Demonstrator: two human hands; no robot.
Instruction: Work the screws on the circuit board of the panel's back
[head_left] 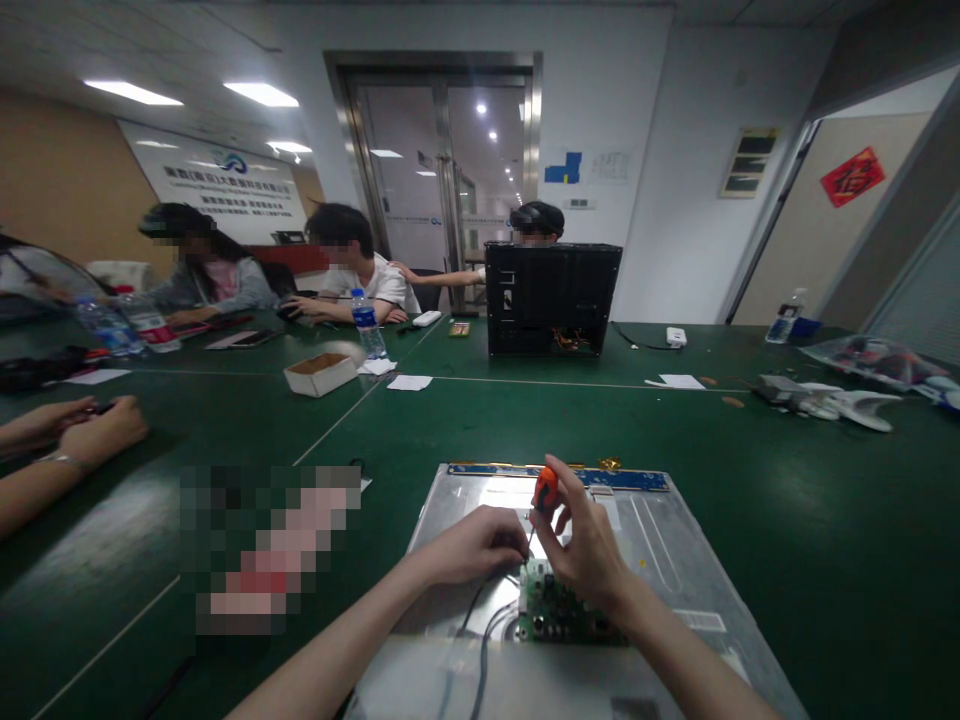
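Observation:
In the head view, my right hand (589, 545) grips a screwdriver with an orange handle (546, 488), its thin shaft pointing down. The tip is by the edge of a green circuit board (559, 610). My left hand (487, 545) is closed, its fingers curled in next to the shaft; what they pinch is hidden. Dark cables (486, 650) run from below my left hand across a flat silver metal panel (652, 560), on which the board sits. A blue circuit strip (630, 481) lines the panel's far edge.
The green table (832, 520) bears an open black computer case (553, 300), a small cardboard box (321, 373), water bottles (367, 325) and a plastic bag (877, 360). Another person's hands (97, 430) are at the left. Several people sit beyond.

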